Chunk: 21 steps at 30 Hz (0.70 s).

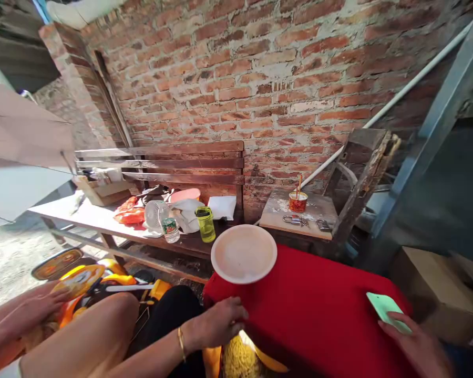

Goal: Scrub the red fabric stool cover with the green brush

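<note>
My right hand [421, 344] holds a flat, mint-green plastic scraper [386, 310] over the right end of a red-covered table [319, 299]. The scraper has a small hole near one corner. My left hand [216, 323], below a gold bracelet, is at the table's near left edge with its fingers curled; whatever they may grip is hidden. Just beneath it shows a yellow, rough-textured mass [239, 359], its kind unclear. A wide, pale round basin [244, 254] rests on the table's far left corner, beyond my left hand.
Behind stands a wooden bench [189, 244] with a water bottle [168, 226], a yellow-green bottle [205, 224] and bags. A stool [276, 210] bears a red tub [298, 201] and a padlock [295, 220]. Cardboard boxes [437, 289] stand right. Another person's hand [43, 310] touches a yellow ride-on toy.
</note>
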Each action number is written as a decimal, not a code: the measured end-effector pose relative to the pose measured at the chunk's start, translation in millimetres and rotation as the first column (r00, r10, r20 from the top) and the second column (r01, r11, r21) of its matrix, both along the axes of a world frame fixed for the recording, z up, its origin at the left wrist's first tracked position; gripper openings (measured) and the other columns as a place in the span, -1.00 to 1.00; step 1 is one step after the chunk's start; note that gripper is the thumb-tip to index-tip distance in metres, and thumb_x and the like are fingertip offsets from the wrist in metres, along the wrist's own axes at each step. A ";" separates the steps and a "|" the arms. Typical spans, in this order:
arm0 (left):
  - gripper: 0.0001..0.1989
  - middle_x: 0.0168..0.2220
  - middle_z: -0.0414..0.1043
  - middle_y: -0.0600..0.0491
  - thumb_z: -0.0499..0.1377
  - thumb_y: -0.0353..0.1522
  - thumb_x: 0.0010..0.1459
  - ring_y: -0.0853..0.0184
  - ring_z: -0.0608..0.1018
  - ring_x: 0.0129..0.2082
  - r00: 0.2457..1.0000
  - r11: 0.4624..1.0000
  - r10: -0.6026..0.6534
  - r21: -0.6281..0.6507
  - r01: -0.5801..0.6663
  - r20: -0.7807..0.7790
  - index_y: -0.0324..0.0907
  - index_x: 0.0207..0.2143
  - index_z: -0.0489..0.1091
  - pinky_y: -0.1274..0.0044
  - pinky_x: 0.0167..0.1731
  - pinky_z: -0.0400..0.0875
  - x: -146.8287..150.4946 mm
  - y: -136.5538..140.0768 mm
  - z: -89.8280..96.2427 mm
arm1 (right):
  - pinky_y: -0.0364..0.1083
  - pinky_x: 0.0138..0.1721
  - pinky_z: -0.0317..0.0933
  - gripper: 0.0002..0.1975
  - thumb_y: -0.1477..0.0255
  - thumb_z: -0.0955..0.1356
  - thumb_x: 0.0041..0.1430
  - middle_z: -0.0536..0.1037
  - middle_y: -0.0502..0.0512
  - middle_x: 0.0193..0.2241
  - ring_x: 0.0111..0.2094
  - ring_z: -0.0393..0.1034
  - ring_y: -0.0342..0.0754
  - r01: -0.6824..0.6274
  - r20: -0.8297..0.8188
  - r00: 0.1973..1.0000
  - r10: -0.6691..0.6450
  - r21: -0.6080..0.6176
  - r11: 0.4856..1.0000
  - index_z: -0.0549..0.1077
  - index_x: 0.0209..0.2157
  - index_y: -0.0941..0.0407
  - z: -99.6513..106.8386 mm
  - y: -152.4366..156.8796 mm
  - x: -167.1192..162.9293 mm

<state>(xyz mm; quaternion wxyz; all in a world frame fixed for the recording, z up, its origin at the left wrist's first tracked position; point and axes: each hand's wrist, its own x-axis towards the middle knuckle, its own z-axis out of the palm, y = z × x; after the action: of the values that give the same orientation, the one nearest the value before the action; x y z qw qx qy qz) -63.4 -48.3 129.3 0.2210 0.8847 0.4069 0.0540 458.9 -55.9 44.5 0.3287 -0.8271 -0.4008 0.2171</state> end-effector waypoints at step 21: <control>-0.40 0.30 0.35 -0.13 0.30 -0.08 0.24 -0.06 0.33 0.33 0.911 0.851 -0.406 0.334 0.404 -0.068 -0.02 0.27 0.36 0.13 0.30 0.26 16.4 81.0 -112.8 | 0.31 -0.13 0.34 -0.49 -0.01 0.24 0.03 0.46 0.36 -0.34 -0.25 0.47 0.40 0.223 0.409 0.887 -0.216 0.033 0.974 0.59 -0.18 -0.01 -28.5 -28.4 41.4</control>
<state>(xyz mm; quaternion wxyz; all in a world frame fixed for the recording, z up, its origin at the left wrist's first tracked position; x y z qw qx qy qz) -47.0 32.7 16.6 0.0720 0.9750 0.1952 0.0783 500.3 -84.4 16.0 0.2534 -0.8967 -0.3630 0.0034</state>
